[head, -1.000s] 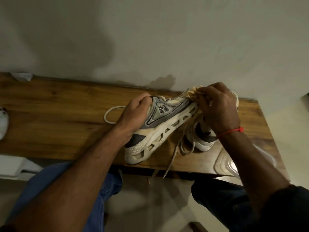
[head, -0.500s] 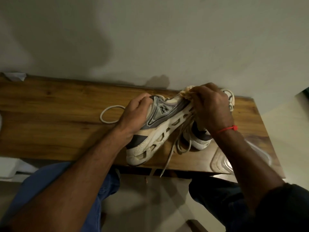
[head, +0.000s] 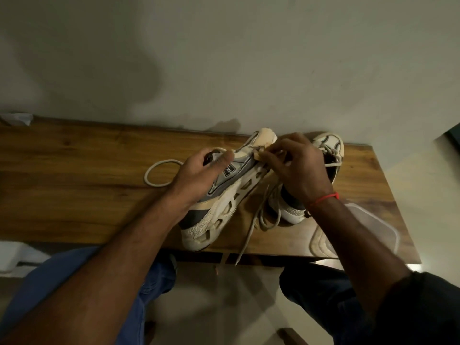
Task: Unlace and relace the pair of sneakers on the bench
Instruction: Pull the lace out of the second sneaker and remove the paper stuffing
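Observation:
A cream and grey sneaker (head: 224,202) lies tilted on its side on the wooden bench (head: 74,185), its sole facing me. My left hand (head: 199,173) presses on its heel and collar. My right hand (head: 296,168) pinches the cream lace at the eyelets near the tongue (head: 267,138). Loose lace (head: 258,215) hangs down over the bench's front edge, and a loop of lace (head: 159,173) lies on the wood to the left. The second sneaker (head: 328,145) stands behind my right hand, mostly hidden by it.
A clear plastic container lid (head: 368,227) lies at the bench's right end under my right forearm. The wall (head: 224,58) rises directly behind the bench. A white object (head: 15,119) sits at the far left back corner. My knees are below the front edge.
My right hand has shifted along the sneaker's tongue, which now shows above it. My left hand has spread flatter on the heel. The view has tilted slightly.

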The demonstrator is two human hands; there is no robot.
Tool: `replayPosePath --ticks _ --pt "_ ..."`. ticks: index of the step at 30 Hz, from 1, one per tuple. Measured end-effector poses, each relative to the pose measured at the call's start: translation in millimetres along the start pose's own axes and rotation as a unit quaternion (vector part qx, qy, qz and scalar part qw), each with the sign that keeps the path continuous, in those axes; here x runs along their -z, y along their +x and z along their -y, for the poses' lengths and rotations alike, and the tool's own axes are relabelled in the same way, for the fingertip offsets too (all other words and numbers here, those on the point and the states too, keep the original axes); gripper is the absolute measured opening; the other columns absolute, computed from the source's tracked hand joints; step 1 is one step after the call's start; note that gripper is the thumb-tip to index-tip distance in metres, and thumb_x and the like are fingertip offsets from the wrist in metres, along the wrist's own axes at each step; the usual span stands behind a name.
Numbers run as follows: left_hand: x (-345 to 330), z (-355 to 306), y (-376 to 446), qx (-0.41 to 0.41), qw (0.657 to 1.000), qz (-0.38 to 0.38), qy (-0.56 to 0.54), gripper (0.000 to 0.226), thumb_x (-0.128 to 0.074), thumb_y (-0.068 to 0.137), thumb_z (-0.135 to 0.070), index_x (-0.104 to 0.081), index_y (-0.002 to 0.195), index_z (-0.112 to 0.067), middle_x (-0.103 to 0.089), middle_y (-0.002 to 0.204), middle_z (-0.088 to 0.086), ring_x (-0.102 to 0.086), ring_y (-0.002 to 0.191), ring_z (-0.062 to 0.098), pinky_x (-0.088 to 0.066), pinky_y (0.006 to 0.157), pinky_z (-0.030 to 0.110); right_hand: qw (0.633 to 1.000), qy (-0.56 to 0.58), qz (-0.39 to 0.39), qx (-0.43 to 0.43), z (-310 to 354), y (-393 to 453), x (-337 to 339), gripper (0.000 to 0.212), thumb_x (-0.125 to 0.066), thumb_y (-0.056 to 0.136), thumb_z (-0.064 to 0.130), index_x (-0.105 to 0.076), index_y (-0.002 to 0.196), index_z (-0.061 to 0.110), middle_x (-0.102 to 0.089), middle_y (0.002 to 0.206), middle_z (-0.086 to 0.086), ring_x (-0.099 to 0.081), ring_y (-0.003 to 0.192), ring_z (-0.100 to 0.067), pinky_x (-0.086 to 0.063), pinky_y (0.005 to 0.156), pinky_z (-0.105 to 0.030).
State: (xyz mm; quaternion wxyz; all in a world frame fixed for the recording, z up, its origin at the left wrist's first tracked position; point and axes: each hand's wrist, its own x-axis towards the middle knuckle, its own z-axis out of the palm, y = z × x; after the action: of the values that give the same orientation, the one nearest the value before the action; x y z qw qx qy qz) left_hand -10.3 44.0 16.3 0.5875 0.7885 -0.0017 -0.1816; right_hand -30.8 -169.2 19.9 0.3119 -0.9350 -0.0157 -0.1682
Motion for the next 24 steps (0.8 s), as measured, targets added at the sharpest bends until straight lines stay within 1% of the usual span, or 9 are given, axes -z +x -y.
replayPosePath --ticks 2,5,7,9,11,14,19,22,24 --pt "0.3 3.5 2.4 0.007 1.0 0.003 0.009 0.072 -0.082 0.066 -0.065 -0.059 0.124 -0.028 -0.066 0.128 -0.011 -0.06 0.121 0.012 -0.049 0.103 0.039 1.0 0.015 0.0 -0.002 0.6 -1.3 -3.0 0.017 -0.074 0.087 0.029 -0.071 0.097 0.015 -0.06 0.103 0.006 -0.057 0.088 -0.007 -0.044 0.074 -0.007" --pt "0.9 7.2 3.8 -0.029 0.999 -0.005 0.026 0.05 -0.087 0.076 -0.035 -0.062 0.118 -0.027 -0.073 0.113 -0.01 -0.067 0.11 0.01 -0.053 0.101 0.044 0.999 0.036 -0.016 -0.003 2.6 -3.5 -2.4 0.027 -0.072 0.089 0.022 -0.064 0.115 0.016 -0.064 0.105 0.002 -0.06 0.088 -0.009 -0.052 0.076 -0.018" --pt "-0.9 7.4 3.7 -0.058 0.998 -0.008 0.035 0.036 -0.083 0.083 -0.025 -0.061 0.112 -0.025 -0.073 0.107 -0.009 -0.069 0.101 0.007 -0.055 0.096 0.041 1.0 -0.001 -0.026 -0.006 -0.1 -1.9 -1.3 0.033 -0.068 0.092 0.021 -0.062 0.124 0.014 -0.063 0.113 -0.003 -0.059 0.094 -0.014 -0.051 0.081 -0.022" --pt "-3.4 7.8 2.9 -0.082 0.996 -0.012 0.037 0.027 -0.08 0.087 -0.023 -0.06 0.105 -0.027 -0.072 0.103 -0.01 -0.068 0.095 0.003 -0.056 0.088 0.033 0.998 -0.051 -0.046 0.006 -3.5 0.6 -1.4 0.027 -0.068 0.092 0.016 -0.068 0.118 0.007 -0.061 0.115 -0.011 -0.057 0.097 -0.017 -0.042 0.082 -0.013" --pt "-5.5 9.3 3.1 -0.102 0.993 -0.034 0.047 0.023 -0.078 0.089 -0.022 -0.057 0.095 -0.029 -0.07 0.094 -0.01 -0.065 0.085 -0.006 -0.052 0.076 0.018 0.996 -0.071 -0.056 0.024 -2.1 0.5 -2.3 0.021 -0.069 0.091 0.012 -0.071 0.109 0.003 -0.062 0.11 -0.014 -0.056 0.092 -0.017 -0.034 0.079 -0.006" --pt "-6.8 9.2 1.4 -0.117 0.989 -0.069 0.057 0.021 -0.075 0.091 -0.021 -0.054 0.089 -0.025 -0.066 0.087 -0.008 -0.061 0.074 -0.011 -0.046 0.061 0.008 0.994 -0.061 -0.031 0.08 12.6 -8.8 -11.0 0.015 -0.068 0.091 0.012 -0.071 0.103 0.005 -0.063 0.105 -0.012 -0.061 0.088 -0.02 -0.051 0.076 -0.02" --pt "2.1 5.1 3.2 -0.105 0.99 -0.087 0.028 0.016 -0.074 0.092 -0.023 -0.059 0.097 -0.023 -0.07 0.094 -0.005 -0.068 0.083 0.004 -0.061 0.077 0.038 0.971 -0.015 0.079 0.227 46.5 -30.7 -39.6 0.02 -0.069 0.087 0.01 -0.07 0.106 0.004 -0.066 0.106 -0.014 -0.067 0.091 -0.022 -0.059 0.077 -0.028" --pt "2.0 0.5 3.0 -0.093 0.994 -0.064 -0.001 0.015 -0.073 0.092 -0.023 -0.059 0.097 -0.025 -0.072 0.097 -0.002 -0.071 0.088 0.01 -0.062 0.078 0.043 0.981 -0.044 0.023 0.187 31.9 -15.7 -27.5 0.018 -0.065 0.09 0.012 -0.069 0.105 0.005 -0.064 0.106 -0.014 -0.064 0.092 -0.024 -0.059 0.076 -0.032" --pt "-1.6 -0.2 1.3 -0.085 0.995 -0.038 -0.018 0.014 -0.072 0.093 -0.021 -0.059 0.097 -0.023 -0.072 0.098 0.002 -0.073 0.091 0.019 -0.061 0.079 0.053 0.989 -0.063 -0.033 0.126 17.3 -3.2 -11.8 0.013 -0.068 0.089 0.009 -0.071 0.1 0.004 -0.064 0.103 -0.013 -0.064 0.089 -0.026 -0.054 0.076 -0.027"
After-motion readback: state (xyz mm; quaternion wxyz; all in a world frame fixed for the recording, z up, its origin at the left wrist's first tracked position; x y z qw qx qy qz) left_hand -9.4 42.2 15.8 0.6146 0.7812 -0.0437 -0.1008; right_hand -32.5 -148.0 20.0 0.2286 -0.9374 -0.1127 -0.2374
